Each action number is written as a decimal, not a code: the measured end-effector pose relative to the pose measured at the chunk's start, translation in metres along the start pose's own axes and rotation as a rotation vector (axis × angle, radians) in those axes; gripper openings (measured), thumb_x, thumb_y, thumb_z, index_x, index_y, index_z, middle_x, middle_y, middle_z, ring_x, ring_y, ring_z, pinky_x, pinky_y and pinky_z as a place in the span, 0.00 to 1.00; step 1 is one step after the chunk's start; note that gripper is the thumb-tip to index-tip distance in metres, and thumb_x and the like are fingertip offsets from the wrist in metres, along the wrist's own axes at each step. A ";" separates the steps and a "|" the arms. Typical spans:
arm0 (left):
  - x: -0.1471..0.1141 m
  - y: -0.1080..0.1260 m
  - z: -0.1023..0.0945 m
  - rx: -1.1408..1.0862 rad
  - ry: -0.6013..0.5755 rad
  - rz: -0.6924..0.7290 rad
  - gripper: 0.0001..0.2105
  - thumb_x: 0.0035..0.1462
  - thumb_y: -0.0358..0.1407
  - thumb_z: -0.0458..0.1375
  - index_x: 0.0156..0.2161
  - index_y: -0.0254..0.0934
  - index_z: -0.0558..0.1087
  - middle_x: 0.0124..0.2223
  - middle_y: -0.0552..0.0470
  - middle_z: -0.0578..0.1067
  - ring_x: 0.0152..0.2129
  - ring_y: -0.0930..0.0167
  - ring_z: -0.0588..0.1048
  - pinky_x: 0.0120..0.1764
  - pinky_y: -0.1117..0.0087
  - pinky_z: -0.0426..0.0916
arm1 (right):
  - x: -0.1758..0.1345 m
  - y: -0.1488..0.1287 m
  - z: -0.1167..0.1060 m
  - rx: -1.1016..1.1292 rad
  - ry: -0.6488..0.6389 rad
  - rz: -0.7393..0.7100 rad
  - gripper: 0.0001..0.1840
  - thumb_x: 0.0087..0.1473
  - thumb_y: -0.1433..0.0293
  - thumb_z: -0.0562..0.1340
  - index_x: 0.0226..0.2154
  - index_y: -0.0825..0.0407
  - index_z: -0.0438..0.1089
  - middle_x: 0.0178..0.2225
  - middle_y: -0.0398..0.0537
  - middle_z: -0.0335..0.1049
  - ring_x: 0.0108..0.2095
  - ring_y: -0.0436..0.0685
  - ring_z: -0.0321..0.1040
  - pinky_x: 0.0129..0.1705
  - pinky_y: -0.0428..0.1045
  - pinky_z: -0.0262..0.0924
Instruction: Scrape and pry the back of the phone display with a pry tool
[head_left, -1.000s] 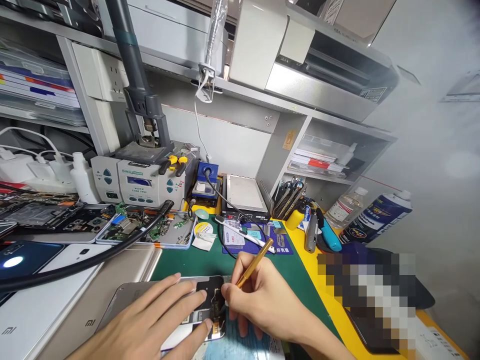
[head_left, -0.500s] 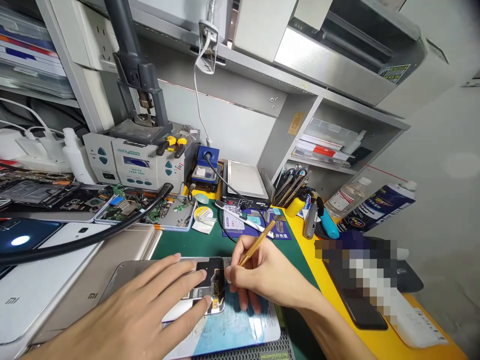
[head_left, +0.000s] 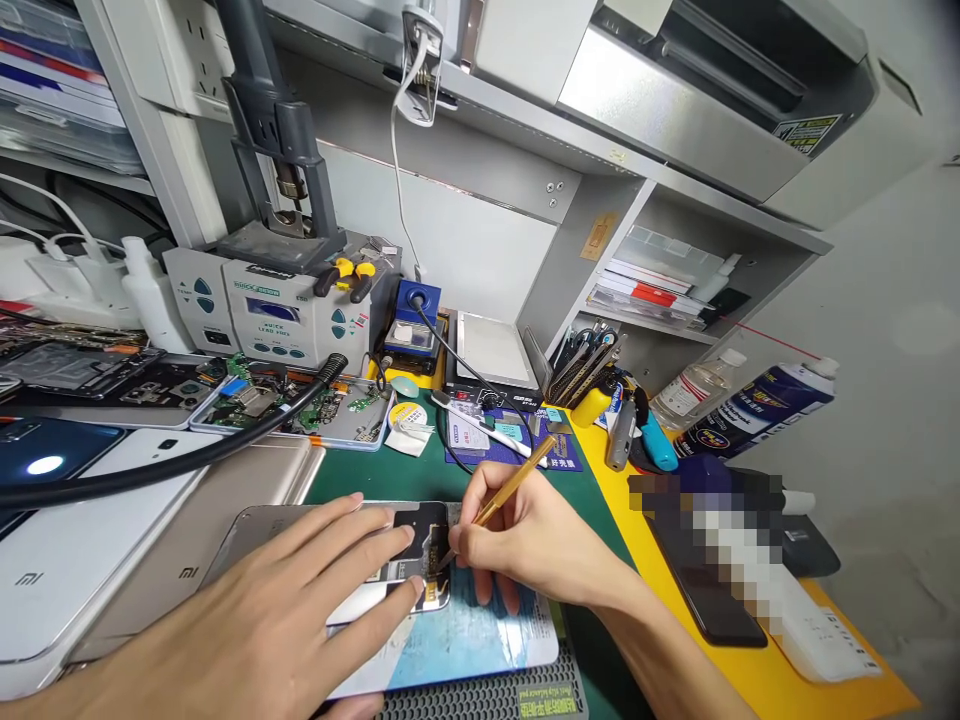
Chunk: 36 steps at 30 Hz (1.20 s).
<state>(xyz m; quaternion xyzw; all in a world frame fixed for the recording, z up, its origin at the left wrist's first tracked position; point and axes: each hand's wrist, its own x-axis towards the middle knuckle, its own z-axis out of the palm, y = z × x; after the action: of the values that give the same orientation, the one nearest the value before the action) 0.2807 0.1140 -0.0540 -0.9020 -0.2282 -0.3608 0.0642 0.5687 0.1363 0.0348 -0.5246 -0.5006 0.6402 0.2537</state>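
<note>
My left hand (head_left: 277, 600) lies flat with fingers spread across an opened phone (head_left: 255, 530), its fingertips resting on the phone's exposed inner parts. The thumb is partly hidden near the plate's front edge. In my right hand (head_left: 517, 540) is a slim gold-handled tool (head_left: 514, 485), gripped like a pen. Its thin dark tip reaches the circuitry at the phone's right end; the exact contact point is too small to make out. Under the phone is a glossy blue-and-white plate (head_left: 495, 640), which sits over a black perforated pad (head_left: 465, 703).
Several phones, including a white one (head_left: 82, 560), crowd the left, with a thick black hose (head_left: 187, 460) above them. Behind stand a rework station (head_left: 262, 315) and a heating plate (head_left: 495, 350). A dark phone (head_left: 697, 580), a bottle (head_left: 694, 390) and a spray can (head_left: 765, 410) are right.
The tool's tip now shows at the phone's right end, where my right fingers covered it before. My left hand stays on the phone. The whole view has shifted slightly.
</note>
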 end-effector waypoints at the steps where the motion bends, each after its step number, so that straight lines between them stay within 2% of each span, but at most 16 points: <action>1: 0.001 0.000 -0.002 -0.002 -0.019 0.002 0.18 0.86 0.54 0.63 0.68 0.50 0.86 0.69 0.48 0.88 0.73 0.61 0.78 0.90 0.58 0.54 | 0.000 0.000 0.000 -0.001 -0.004 0.000 0.29 0.46 0.59 0.88 0.35 0.46 0.70 0.20 0.33 0.74 0.19 0.50 0.71 0.16 0.40 0.65; 4: 0.002 -0.002 -0.005 -0.014 -0.039 0.008 0.19 0.86 0.54 0.64 0.69 0.49 0.86 0.69 0.48 0.88 0.72 0.61 0.79 0.90 0.59 0.53 | 0.000 0.001 0.000 0.003 -0.001 -0.007 0.27 0.46 0.62 0.86 0.35 0.46 0.70 0.20 0.33 0.74 0.20 0.51 0.72 0.17 0.40 0.65; 9: 0.004 -0.005 0.001 -0.014 0.043 0.052 0.20 0.89 0.54 0.58 0.66 0.48 0.87 0.65 0.47 0.88 0.70 0.61 0.78 0.91 0.62 0.46 | -0.001 0.000 -0.001 0.005 0.000 -0.012 0.25 0.46 0.65 0.85 0.36 0.46 0.71 0.20 0.32 0.74 0.18 0.49 0.70 0.16 0.40 0.65; 13: 0.001 -0.004 0.003 -0.041 0.005 0.032 0.20 0.88 0.54 0.60 0.66 0.47 0.87 0.68 0.47 0.88 0.71 0.60 0.78 0.91 0.62 0.45 | -0.003 -0.003 0.001 0.019 0.006 -0.013 0.24 0.44 0.67 0.84 0.34 0.47 0.71 0.20 0.33 0.75 0.19 0.49 0.71 0.16 0.40 0.65; 18: -0.002 -0.003 0.002 -0.015 -0.006 0.025 0.19 0.86 0.54 0.64 0.68 0.50 0.86 0.70 0.49 0.88 0.72 0.61 0.79 0.90 0.62 0.45 | -0.005 -0.006 0.002 0.009 0.017 -0.011 0.16 0.42 0.69 0.76 0.33 0.46 0.71 0.20 0.33 0.74 0.20 0.50 0.72 0.16 0.40 0.65; 20: -0.001 -0.002 0.002 -0.010 -0.006 0.029 0.19 0.86 0.54 0.64 0.69 0.49 0.86 0.70 0.48 0.88 0.72 0.60 0.79 0.90 0.61 0.45 | -0.004 -0.005 0.002 -0.006 0.020 -0.005 0.16 0.42 0.68 0.75 0.33 0.46 0.71 0.20 0.33 0.73 0.20 0.50 0.72 0.16 0.40 0.64; 24: 0.002 -0.001 -0.002 -0.002 -0.039 0.031 0.20 0.87 0.54 0.63 0.70 0.49 0.86 0.69 0.47 0.88 0.72 0.59 0.78 0.91 0.61 0.43 | -0.003 -0.002 0.001 -0.024 0.014 -0.008 0.19 0.42 0.67 0.79 0.34 0.46 0.72 0.21 0.33 0.73 0.21 0.51 0.72 0.17 0.41 0.65; 29: 0.001 0.000 -0.012 0.005 -0.099 0.030 0.23 0.83 0.55 0.69 0.73 0.49 0.85 0.72 0.48 0.88 0.74 0.60 0.79 0.91 0.61 0.40 | -0.002 0.000 -0.001 -0.027 -0.001 -0.019 0.25 0.44 0.62 0.86 0.34 0.47 0.72 0.22 0.34 0.74 0.21 0.50 0.72 0.17 0.41 0.65; 36: -0.001 -0.001 -0.008 -0.004 -0.077 0.030 0.22 0.84 0.55 0.68 0.71 0.49 0.86 0.71 0.49 0.88 0.73 0.60 0.79 0.91 0.61 0.42 | -0.001 0.002 -0.002 -0.029 -0.025 -0.027 0.30 0.46 0.58 0.90 0.36 0.47 0.73 0.24 0.35 0.75 0.22 0.50 0.74 0.18 0.40 0.65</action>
<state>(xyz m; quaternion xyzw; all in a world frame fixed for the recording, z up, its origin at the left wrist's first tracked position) 0.2744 0.1125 -0.0489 -0.9187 -0.2164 -0.3252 0.0588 0.5718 0.1353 0.0331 -0.5134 -0.5197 0.6359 0.2487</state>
